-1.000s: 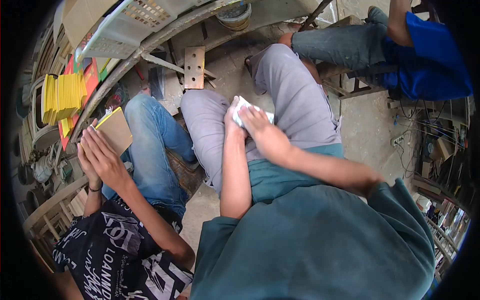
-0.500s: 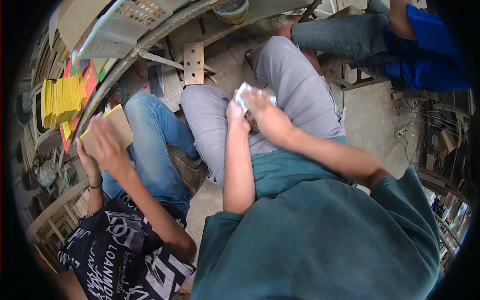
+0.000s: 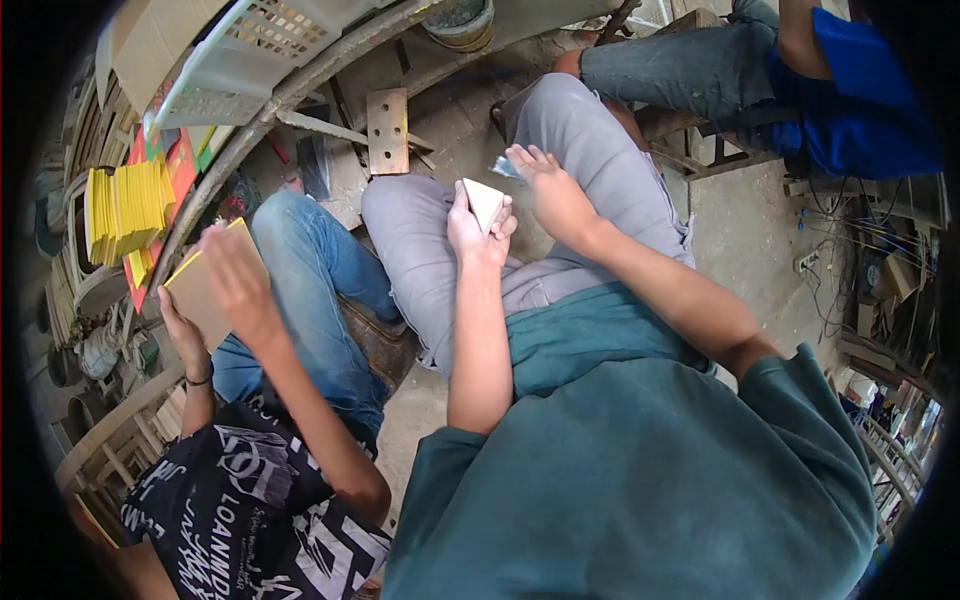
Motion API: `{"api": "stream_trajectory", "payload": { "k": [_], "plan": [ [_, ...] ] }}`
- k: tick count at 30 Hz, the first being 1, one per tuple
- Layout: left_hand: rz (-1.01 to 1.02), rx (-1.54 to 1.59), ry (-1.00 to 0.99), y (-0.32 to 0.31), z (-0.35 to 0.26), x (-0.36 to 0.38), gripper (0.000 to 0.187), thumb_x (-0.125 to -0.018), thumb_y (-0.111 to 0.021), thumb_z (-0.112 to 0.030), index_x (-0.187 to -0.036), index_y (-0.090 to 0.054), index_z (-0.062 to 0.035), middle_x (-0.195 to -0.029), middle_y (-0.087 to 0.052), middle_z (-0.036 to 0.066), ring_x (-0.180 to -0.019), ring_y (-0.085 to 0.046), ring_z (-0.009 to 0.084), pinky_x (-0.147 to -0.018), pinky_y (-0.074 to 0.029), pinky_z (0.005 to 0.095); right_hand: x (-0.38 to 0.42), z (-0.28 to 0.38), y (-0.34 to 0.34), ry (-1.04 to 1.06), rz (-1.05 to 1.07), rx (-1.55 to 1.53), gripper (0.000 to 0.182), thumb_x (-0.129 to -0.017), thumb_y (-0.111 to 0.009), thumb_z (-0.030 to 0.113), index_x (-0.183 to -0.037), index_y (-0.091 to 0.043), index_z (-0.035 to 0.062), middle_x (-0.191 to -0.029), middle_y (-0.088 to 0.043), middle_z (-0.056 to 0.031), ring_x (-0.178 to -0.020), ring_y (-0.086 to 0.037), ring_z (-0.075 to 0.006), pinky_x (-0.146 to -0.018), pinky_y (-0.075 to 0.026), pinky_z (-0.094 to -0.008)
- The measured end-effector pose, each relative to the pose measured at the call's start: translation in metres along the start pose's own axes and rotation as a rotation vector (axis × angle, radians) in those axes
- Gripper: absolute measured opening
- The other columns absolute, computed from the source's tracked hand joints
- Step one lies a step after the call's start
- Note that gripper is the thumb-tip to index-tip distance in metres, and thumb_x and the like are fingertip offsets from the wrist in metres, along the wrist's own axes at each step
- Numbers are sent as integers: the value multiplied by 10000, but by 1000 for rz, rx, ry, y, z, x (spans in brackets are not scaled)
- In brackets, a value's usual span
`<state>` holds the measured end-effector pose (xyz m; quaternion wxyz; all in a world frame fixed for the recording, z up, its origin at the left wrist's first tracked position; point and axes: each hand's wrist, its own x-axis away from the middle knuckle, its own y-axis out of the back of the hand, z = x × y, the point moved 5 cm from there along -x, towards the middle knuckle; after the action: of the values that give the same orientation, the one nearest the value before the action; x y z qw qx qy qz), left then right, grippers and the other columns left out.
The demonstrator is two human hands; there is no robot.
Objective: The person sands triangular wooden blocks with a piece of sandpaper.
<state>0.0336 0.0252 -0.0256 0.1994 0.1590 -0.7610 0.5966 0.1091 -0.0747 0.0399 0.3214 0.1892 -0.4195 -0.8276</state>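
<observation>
Nearest, in front of the teal shirt, the left hand was closed around the lower part of a pale, flat-faced triangular block. The block stood above the grey trousers, between the knees, its broad end away from the body and its narrow end down in the palm. The thumb lay along its left side; the curled fingers bore on its right edge. Much of the upper face was uncovered.

Handling, as judged: light, stiff, probably wood; not fragile as a whole, though the corners might chip. Pale dust on the skin could make it slightly slippery. Best hold: thumb and fingers on opposing side edges, low down, leaving the broad face free.

The right hand was raised just beside the block, apart from it, fingers extended. A small bluish-white pad lay at the fingertips; it was small and somewhat blurred there, so whether it was gripped or merely rested against them could not be told.

Farther off, a perforated wooden board lay beyond the left knee. To the left, a co-worker's hands were at a brown, yellow-edged panel.
</observation>
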Motion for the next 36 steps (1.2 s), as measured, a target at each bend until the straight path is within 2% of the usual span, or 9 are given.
{"api": "stream_trajectory", "payload": {
  "k": [5, 7, 8, 17, 20, 25, 29, 31, 36],
  "plan": [
    [-335, 96, -244, -38, -3, 19, 405, -994, -323, -398, -954, -551, -65, -724, -589, 87, -473, -479, 185, -373, -354, 286, 45, 83, 40, 522, 47, -179, 515, -778, -498, -9, -1281, -524, 99, -1307, -507, -197, -1239, -464, -369, -1063, -369, -399],
    [-490, 231, -286, -49, 2, 31, 397, -995, -325, -383, -916, -563, -75, -728, -599, 109, -467, -476, 195, -400, -373, 306, 30, 62, 37, 358, -21, -147, 493, -771, -496, -8, -1252, -551, 89, -1302, -522, -172, -1228, -473, -371, -1063, -367, -410],
    [-56, 161, -180, -43, 2, 34, 401, -995, -325, -366, -883, -563, -63, -729, -607, 140, -443, -458, 195, -384, -362, 293, 22, 46, 47, 178, -107, -133, 482, -768, -498, 4, -1238, -571, 84, -1291, -538, -155, -1229, -471, -376, -1064, -357, -435],
    [-335, 274, -100, -94, 0, 72, 406, -1005, -317, -391, -891, -553, -82, -700, -581, 182, -425, -446, 145, -339, -366, 257, 45, 86, 103, 745, -86, -236, 460, -708, -571, -54, -1141, -640, 87, -1252, -589, -111, -1245, -497, -287, -1061, -349, -477],
    [188, 34, 17, -125, -2, 87, 433, -1008, -303, -391, -883, -542, -53, -695, -574, 194, -367, -391, 127, -307, -317, 219, 14, 36, 128, 417, -239, -75, 506, -680, -589, -84, -1140, -658, 115, -1217, -621, -94, -1234, -511, -304, -1091, -278, -509],
    [260, 24, 95, -148, 10, 98, 416, -1006, -307, -367, -887, -542, -45, -719, -587, 204, -369, -392, 122, -308, -333, 222, 35, 81, 181, 669, -156, -437, 492, -662, -541, -73, -1092, -693, 111, -1161, -656, -58, -1216, -524, -332, -1096, -252, -542],
    [-637, 22, 100, -160, 6, 121, 419, -1012, -288, -289, -873, -538, 17, -721, -576, 216, -355, -351, 94, -284, -297, 205, 31, 92, 178, 803, 151, -554, 571, -598, -541, -64, -1110, -688, 141, -1189, -641, -35, -1200, -544, -277, -1124, -197, -557],
    [596, -28, 546, -179, 22, 120, 383, -991, -328, -259, -883, -539, 41, -715, -563, 243, -337, -304, 87, -264, -259, 207, 1, 60, 184, 728, -21, -64, 569, -609, -541, -65, -1114, -688, 153, -1165, -654, -33, -1184, -557, -282, -1125, -188, -552],
    [490, -23, 453, -177, 21, 121, 370, -962, -379, -267, -875, -542, 53, -702, -557, 254, -330, -282, 88, -257, -247, 216, 36, 101, 207, 868, 75, -521, 531, -694, -517, -38, -1154, -668, 179, -1210, -629, -45, -1210, -537, -276, -1125, -197, -548]
  ]
}}
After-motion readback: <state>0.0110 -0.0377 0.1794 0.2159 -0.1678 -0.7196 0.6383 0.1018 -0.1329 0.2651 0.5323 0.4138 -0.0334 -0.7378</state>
